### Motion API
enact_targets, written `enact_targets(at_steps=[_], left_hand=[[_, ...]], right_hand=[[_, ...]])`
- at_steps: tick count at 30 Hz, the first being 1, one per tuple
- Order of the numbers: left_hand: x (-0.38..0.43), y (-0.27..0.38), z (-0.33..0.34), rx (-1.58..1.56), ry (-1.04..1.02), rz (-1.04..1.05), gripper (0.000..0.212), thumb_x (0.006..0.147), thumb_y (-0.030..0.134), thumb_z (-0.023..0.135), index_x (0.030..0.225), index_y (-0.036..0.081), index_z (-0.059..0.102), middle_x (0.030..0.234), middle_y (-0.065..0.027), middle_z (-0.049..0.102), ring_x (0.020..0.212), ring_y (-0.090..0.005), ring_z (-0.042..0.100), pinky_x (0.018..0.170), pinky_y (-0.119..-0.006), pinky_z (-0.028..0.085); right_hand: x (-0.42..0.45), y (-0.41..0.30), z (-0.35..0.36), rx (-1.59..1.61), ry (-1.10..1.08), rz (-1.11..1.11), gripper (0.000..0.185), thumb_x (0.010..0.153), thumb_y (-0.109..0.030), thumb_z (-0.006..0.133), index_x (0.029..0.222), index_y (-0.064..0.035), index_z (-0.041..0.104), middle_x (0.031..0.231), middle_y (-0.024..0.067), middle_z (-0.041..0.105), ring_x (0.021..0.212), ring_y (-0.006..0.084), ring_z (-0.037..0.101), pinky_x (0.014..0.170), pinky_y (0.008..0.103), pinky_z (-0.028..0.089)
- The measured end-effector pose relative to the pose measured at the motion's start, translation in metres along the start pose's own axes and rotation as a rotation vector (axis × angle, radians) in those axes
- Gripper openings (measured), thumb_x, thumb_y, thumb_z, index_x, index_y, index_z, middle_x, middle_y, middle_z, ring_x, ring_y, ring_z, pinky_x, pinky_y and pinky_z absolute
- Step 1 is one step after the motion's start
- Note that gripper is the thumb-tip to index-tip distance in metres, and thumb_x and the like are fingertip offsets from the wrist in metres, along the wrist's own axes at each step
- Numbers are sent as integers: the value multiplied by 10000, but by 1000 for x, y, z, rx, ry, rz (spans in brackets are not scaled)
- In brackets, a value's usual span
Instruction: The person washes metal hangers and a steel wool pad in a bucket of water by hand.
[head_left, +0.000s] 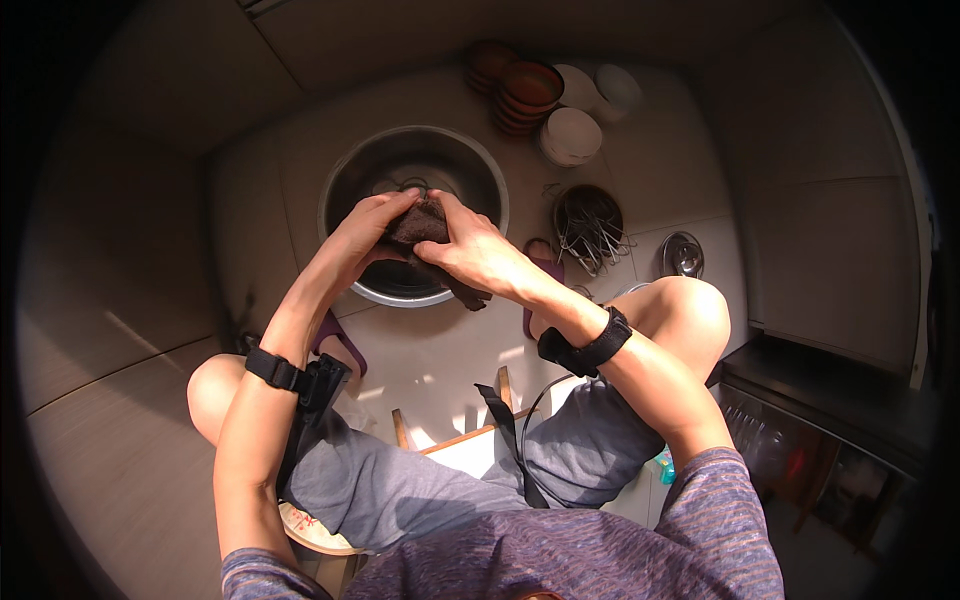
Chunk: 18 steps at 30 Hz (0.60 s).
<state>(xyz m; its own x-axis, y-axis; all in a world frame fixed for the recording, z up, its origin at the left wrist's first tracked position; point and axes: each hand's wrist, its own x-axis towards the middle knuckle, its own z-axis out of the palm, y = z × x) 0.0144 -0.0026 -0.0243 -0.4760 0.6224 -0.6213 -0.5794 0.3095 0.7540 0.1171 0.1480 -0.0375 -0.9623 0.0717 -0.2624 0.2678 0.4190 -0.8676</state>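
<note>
A dark brown cloth (417, 223) is bunched between my two hands, above the near part of a round metal basin (328, 217) on the floor. My left hand (375, 225) holds its left side. My right hand (466, 240) grips it from the right, thumb across the front. One end of the cloth hangs down past the basin's near rim. Inside the basin, beyond my fingertips, thin dark loops of something (411, 184) show; I cannot tell what they are. The cloth may wrap around an item, but my hands hide that.
Stacked reddish-brown bowls (531, 84) and white bowls (571, 136) stand at the back right. Nearer are a dark round container (589, 217) with metal wire utensils and a shiny metal ladle or lid (684, 256). Cabinet fronts (832, 240) rise on the right. My knees flank a low wooden stool frame (457, 439).
</note>
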Motion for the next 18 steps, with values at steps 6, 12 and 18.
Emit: enact_targets(at_steps=[6,12,18], left_hand=[[14,-17,-9,266,45,25,378,908,356,692,1069,14,686,954,-50,689,863,-109,649,761,-237,522],[-4,-1,-2,275,128,81,276,887,292,695,830,23,725,743,2,654,704,-59,584,693,-201,453],[-23,13,10,178,126,203,277,833,234,714,678,12,660,663,-13,620,621,-52,543,607,-206,428]], right_hand=[[16,29,-15,154,-318,83,975,777,-515,757,1483,8,333,1343,229,544,1289,300,492,1072,370,385],[56,173,-94,-236,100,369,539,820,-382,674,1177,4,555,1082,194,651,1005,307,616,856,401,481],[68,314,-127,-735,331,481,354,849,-320,631,999,-7,701,971,191,717,888,361,690,757,461,543]])
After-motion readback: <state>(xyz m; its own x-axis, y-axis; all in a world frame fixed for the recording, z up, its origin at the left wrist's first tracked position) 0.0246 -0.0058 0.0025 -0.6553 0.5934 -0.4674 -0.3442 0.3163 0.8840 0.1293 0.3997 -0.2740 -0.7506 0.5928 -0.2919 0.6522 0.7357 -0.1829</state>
